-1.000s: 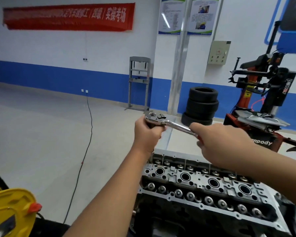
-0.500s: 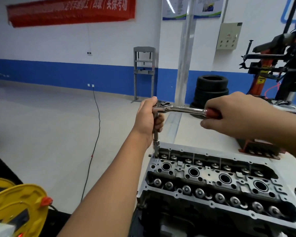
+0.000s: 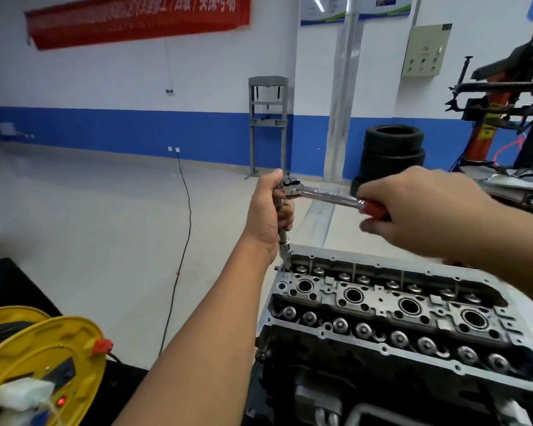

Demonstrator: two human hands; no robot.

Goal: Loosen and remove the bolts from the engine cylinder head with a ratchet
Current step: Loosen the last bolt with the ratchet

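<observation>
Your left hand (image 3: 268, 216) grips the extension bar (image 3: 284, 245) standing on the cylinder head (image 3: 382, 302); your right hand (image 3: 419, 210) clenches the ratchet (image 3: 326, 196) handle.

We note the ratchet (image 3: 323, 196) as bright chrome along its shaft, with a red grip (image 3: 374, 209) showing between the fingers of the right hand (image 3: 425, 210). The cylinder head (image 3: 382, 305) is dull silver-grey aluminium with dark, round bores in a row and polished steel discs along both sides; the block below it is black. We record the wall (image 3: 136, 87) as white above a solid blue band (image 3: 120, 133). The banner (image 3: 136, 20) is red with pale lettering. The cable reel (image 3: 43, 364) is yellow with a red knob. The stacked tyres (image 3: 391, 152) are black. The floor (image 3: 90, 226) is plain pale grey, crossed by one black cable (image 3: 183, 241).
</observation>
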